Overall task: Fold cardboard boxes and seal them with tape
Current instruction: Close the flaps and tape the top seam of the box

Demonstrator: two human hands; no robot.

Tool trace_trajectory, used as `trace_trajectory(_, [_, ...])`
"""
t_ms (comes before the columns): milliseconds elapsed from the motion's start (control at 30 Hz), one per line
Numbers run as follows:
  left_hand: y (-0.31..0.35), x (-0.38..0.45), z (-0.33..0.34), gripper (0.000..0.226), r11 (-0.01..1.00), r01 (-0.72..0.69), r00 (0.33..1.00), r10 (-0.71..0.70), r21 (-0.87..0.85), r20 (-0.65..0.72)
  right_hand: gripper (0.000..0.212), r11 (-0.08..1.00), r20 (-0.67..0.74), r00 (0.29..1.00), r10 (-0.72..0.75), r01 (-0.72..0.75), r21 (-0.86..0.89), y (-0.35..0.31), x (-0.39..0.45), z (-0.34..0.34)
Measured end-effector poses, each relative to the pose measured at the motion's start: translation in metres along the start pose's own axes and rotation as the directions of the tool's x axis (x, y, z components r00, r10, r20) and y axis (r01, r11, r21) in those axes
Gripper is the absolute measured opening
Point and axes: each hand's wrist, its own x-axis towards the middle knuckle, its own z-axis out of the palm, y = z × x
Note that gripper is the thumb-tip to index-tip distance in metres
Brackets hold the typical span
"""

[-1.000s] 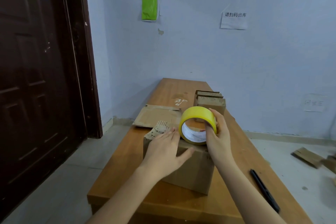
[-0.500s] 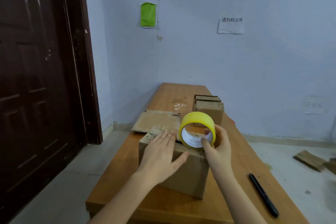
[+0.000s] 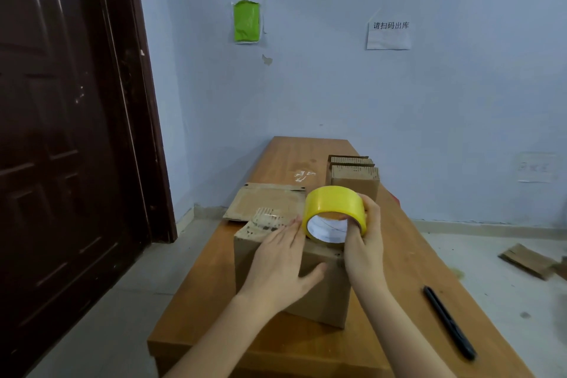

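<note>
A folded cardboard box [image 3: 319,291] stands on the near part of a long wooden table [image 3: 408,258], its top flaps closed. The left hand [image 3: 280,270] lies flat on the top of the box, fingers straight and close together pointing toward the far side, thumb spread out to the right over the near edge. The right hand [image 3: 365,242] grips a roll of yellow tape [image 3: 334,212] that stands on edge on the right part of the box top; the thumb is hooked into the hole of the roll and the fingers curl over its outside. The fingertips of the left hand lie just beside the roll. Farther along the table a flattened piece of cardboard [image 3: 267,201] lies to the left, touching the box's far side, and two smaller boxes [image 3: 356,176] stand behind the roll. A black pen [image 3: 449,322] lies on the table near the right edge, well apart from the box. On the floor at far right lie cardboard scraps [image 3: 527,261].
</note>
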Motion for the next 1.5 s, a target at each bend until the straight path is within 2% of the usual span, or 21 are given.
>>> trace_trajectory(133, [-0.006,0.006,-0.003,0.074,0.997,-0.021,0.997,0.016,0.073,0.069,0.045,0.997,0.056,0.998,-0.022,0.027,-0.077,-0.001,0.007,0.0])
trace_trajectory(233, [-0.009,0.01,-0.007,0.07,0.987,-0.067,0.994,0.053,0.149,0.1,0.043,0.993,0.116,0.992,-0.054,0.066,-0.1,-0.003,0.014,-0.005])
trace_trajectory(300, [-0.008,0.011,-0.008,0.073,0.985,-0.065,0.992,0.047,0.16,0.116,0.039,0.993,0.088,0.993,-0.079,0.086,-0.075,-0.004,0.015,-0.004])
trace_trajectory(367, [-0.007,0.009,-0.009,0.076,0.987,-0.052,0.992,0.033,0.15,0.123,0.034,0.998,-0.019,0.998,-0.067,0.066,-0.014,-0.003,0.012,0.001])
trace_trajectory(467, [-0.009,0.006,-0.008,0.081,0.99,-0.059,0.992,0.043,0.13,0.12,0.027,0.957,-0.192,0.972,0.135,-0.078,0.278,-0.006,0.014,0.007])
trace_trajectory(533, [-0.01,0.004,-0.007,0.087,0.987,-0.065,0.991,0.048,0.144,0.122,0.026,0.911,-0.189,0.949,0.254,-0.169,0.376,-0.009,0.018,0.004])
trace_trajectory(600, [-0.01,0.004,-0.008,0.085,0.988,-0.047,0.99,0.027,0.145,0.136,0.03,0.887,-0.132,0.949,0.287,-0.211,0.411,-0.009,0.021,0.001])
trace_trajectory(667, [-0.007,0.005,-0.009,0.079,0.991,-0.025,0.989,0.005,0.132,0.15,0.034,0.909,-0.077,0.959,0.273,-0.231,0.346,-0.005,0.023,-0.007])
trace_trajectory(733, [-0.005,0.006,-0.012,0.078,0.991,-0.008,0.988,-0.012,0.134,0.152,0.025,0.977,-0.007,0.98,0.198,-0.197,0.081,-0.003,0.026,-0.017])
trace_trajectory(800, [-0.001,0.006,-0.014,0.08,0.993,0.018,0.986,-0.037,0.113,0.163,0.017,0.968,0.118,0.982,0.149,-0.12,-0.222,-0.005,0.028,-0.027])
trace_trajectory(867, [0.005,0.004,-0.015,0.082,0.995,0.045,0.984,-0.059,0.086,0.167,0.021,0.933,0.224,0.951,0.212,-0.129,-0.337,-0.003,0.029,-0.035])
trace_trajectory(967, [0.017,0.008,-0.018,0.081,0.996,0.077,0.991,-0.08,0.032,0.103,0.025,0.929,0.267,0.919,0.291,-0.204,-0.309,-0.001,0.026,-0.044])
trace_trajectory(1033, [0.023,0.015,-0.021,0.085,0.998,0.022,0.999,-0.023,0.062,0.024,0.024,0.924,0.202,0.933,0.298,-0.23,-0.305,0.0,0.027,-0.045])
trace_trajectory(1100, [0.027,0.023,-0.024,0.084,0.997,-0.037,0.999,0.037,0.071,0.002,0.032,0.914,0.127,0.939,0.32,-0.27,-0.304,-0.001,0.031,-0.044])
trace_trajectory(1200, [0.029,0.024,-0.022,0.091,0.992,-0.049,0.999,0.046,0.116,0.023,0.032,0.905,0.121,0.931,0.343,-0.294,-0.307,-0.001,0.037,-0.042])
trace_trajectory(1333, [0.025,0.016,-0.017,0.104,0.982,-0.029,0.999,0.02,0.188,0.048,0.018,0.893,0.164,0.936,0.311,-0.229,-0.386,-0.003,0.038,-0.038])
trace_trajectory(1400, [0.019,0.01,-0.017,0.109,0.983,-0.024,0.995,0.006,0.181,0.1,0.021,0.896,0.212,0.928,0.306,-0.206,-0.393,-0.009,0.041,-0.036])
trace_trajectory(1500, [0.011,0.003,-0.017,0.102,0.989,-0.02,0.989,-0.002,0.149,0.151,0.027,0.923,0.309,0.898,0.313,-0.21,-0.323,-0.012,0.046,-0.035])
